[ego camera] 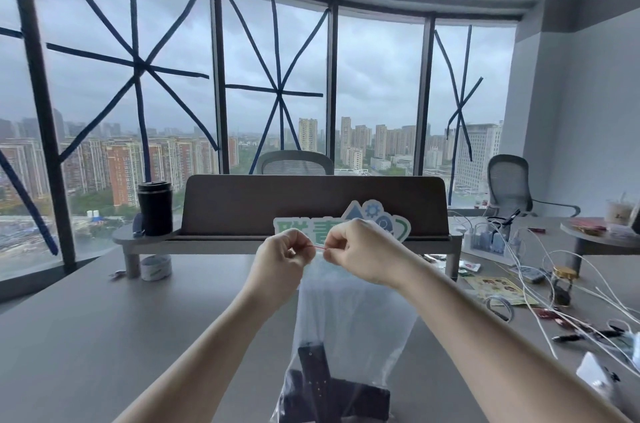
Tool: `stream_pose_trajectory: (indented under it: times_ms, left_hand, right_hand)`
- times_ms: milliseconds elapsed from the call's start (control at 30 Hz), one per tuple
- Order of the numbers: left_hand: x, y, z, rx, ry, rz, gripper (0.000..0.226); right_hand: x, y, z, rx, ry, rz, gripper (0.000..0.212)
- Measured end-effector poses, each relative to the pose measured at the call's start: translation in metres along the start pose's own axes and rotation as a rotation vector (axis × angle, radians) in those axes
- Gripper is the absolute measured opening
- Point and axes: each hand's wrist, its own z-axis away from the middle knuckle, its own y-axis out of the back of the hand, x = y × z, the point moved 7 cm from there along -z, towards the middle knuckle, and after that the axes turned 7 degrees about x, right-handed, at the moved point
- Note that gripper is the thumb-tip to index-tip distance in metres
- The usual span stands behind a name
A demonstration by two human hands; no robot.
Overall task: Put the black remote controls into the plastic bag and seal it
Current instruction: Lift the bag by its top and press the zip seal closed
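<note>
A clear plastic bag (349, 322) hangs in the air over the grey table (104, 336), held up by its red zip strip at the top. Black remote controls (322, 384) lie inside at the bottom of the bag, one standing tilted and others lying flat. My left hand (282, 254) pinches the left part of the strip. My right hand (353, 249) pinches the strip just to the right, a short stretch of red line showing between the two hands.
A wooden desk shelf (311, 208) stands behind the hands with a black tumbler (155, 208) on its left end and a green-and-white sign (391, 225). White cables (554, 284), a small jar (561, 285) and clutter cover the right side. A tape roll (156, 267) sits at left.
</note>
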Motion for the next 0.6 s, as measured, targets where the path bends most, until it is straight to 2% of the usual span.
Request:
stream_pose_trajectory:
  times_ms: [167,333,600]
  left_hand:
    - [-0.004,0.022,-0.004,0.162,-0.055,-0.042,0.022]
    - [-0.018,0.05,-0.013,0.281,-0.023,-0.038,0.018]
    - [-0.038,0.078,-0.021,0.336,0.017,-0.005,0.019]
  right_hand:
    - [0.02,0.011,0.009,0.04,-0.021,0.074,0.013]
    - [0.04,0.016,0.016,0.06,-0.082,0.115,0.014]
    - [0.038,0.015,0.02,0.079,-0.082,0.164,0.014]
